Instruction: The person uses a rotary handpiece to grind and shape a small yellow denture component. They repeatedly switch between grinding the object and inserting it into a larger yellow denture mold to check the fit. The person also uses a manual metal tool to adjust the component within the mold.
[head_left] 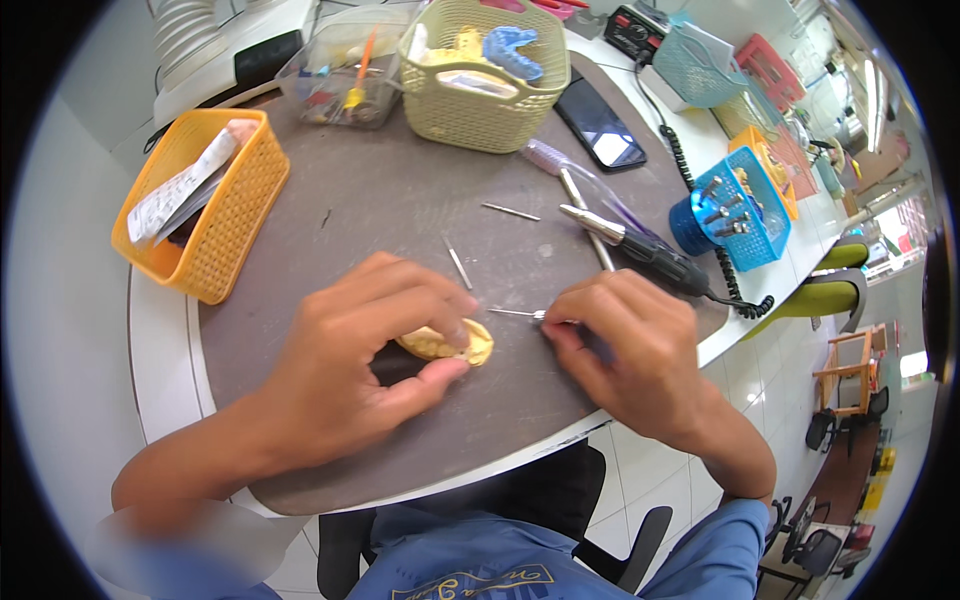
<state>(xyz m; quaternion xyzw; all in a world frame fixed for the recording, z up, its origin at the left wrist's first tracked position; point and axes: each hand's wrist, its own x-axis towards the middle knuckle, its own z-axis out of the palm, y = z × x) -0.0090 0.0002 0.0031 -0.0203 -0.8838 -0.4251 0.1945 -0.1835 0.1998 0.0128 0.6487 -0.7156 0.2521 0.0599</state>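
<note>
At the middle of the table, my left hand (365, 345) pinches a yellow dental cast (481, 343) between thumb and fingers. Much of the cast is hidden behind those fingers. My right hand (630, 345) is closed around a slim metal tool with a thin pointed tip (515, 313), which points left, a little apart from the cast; its handle is mostly covered by the hand. Beyond the hands lie a small metal rod (458, 264) and another thin metal rod (511, 211).
An orange basket (235, 215) with papers stands left. At the back are a clear box (345, 95) and a green basket (470, 120) with dental casts. A phone (602, 122), a rotary handpiece (650, 255) with a coiled cord, and a blue basket (765, 225) are right.
</note>
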